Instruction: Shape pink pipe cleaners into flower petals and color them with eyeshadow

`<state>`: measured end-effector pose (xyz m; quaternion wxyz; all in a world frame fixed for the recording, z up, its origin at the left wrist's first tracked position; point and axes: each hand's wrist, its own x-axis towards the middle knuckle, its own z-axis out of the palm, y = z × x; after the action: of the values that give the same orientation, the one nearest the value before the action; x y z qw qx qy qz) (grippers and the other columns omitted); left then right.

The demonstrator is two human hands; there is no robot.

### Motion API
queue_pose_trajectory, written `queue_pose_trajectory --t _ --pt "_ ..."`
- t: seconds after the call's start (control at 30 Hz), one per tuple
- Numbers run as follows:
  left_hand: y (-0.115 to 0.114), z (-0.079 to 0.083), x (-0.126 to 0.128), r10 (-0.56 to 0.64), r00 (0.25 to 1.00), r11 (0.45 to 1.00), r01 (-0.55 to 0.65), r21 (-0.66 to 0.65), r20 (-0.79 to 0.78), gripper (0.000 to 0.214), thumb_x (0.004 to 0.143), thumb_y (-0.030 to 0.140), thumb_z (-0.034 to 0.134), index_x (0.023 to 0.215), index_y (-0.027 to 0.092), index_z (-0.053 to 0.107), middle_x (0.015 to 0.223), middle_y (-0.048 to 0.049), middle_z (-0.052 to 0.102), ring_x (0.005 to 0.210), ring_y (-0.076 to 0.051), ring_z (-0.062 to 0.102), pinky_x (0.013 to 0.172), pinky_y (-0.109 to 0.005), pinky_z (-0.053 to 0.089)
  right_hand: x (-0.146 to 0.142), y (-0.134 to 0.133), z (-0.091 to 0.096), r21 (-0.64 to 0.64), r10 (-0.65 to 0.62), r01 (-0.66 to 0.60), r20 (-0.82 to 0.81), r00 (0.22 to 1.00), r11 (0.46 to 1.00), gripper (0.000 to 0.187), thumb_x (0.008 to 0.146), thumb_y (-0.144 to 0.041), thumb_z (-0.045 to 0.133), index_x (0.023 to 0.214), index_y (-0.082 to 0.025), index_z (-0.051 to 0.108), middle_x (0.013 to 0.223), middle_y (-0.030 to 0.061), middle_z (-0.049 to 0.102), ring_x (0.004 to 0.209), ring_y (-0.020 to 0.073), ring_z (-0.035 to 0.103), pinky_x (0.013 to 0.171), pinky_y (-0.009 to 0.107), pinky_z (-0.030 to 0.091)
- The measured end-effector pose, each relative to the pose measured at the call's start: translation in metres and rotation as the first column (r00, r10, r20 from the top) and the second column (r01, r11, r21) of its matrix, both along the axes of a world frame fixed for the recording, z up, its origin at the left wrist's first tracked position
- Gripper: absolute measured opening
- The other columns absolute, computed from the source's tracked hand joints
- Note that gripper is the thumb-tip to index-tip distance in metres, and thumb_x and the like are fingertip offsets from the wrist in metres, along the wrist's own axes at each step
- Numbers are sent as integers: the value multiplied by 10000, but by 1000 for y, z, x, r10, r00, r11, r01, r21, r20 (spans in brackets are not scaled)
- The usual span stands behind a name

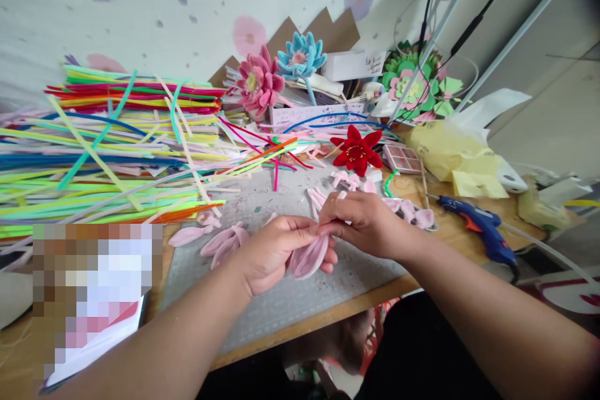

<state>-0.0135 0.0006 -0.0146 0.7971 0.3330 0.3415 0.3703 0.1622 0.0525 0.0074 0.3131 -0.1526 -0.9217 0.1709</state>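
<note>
A pale pink pipe-cleaner petal [309, 257] hangs between my two hands over the grey cutting mat [262, 312]. My left hand [276, 250] is closed, its thumb and fingers gripping the petal near the top. At the same upper end, the fingertips of my right hand [359, 225] pinch together, meeting the left thumb; the exact bit between them is hidden. More pale pink petals [225, 244] lie on the mat left of my hands. Behind and right of my right hand are small pink pieces [412, 211].
Bundles of coloured pipe cleaners [107, 150] fill the back left. A red flower [357, 150], a pink flower [259, 81] and a blue flower [300, 57] stand at the back. A blue glue gun [482, 225] lies right, and a partly blurred screen [103, 337] sits front left.
</note>
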Motion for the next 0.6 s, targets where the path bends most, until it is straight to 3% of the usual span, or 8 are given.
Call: queue_pose_trajectory --t 0.27,0.43,0.6 --pt "-1 0 1 28 994 986 -9 166 -110 200 797 301 599 714 119 601 588 -15 602 562 -98 546 596 -234 390 -1 1 -6 -71 -1 -5 -90 996 997 105 847 -224 593 794 -137 619 711 43 651 658 109 586 603 203 446" --pt "0 0 -1 44 973 981 2 196 -228 234 768 338 609 685 121 587 555 -7 586 507 -80 478 518 -217 294 5 2 -2 -195 25 -26 -7 1000 980 104 823 -218 626 902 -153 646 797 49 675 717 117 601 653 224 464" --pt "0 5 0 57 945 976 16 218 -322 253 782 358 593 695 121 603 540 -6 600 442 -54 393 460 -208 224 7 2 2 -162 41 -40 6 999 986 73 844 -197 593 879 -159 645 801 49 666 755 124 601 684 239 468"
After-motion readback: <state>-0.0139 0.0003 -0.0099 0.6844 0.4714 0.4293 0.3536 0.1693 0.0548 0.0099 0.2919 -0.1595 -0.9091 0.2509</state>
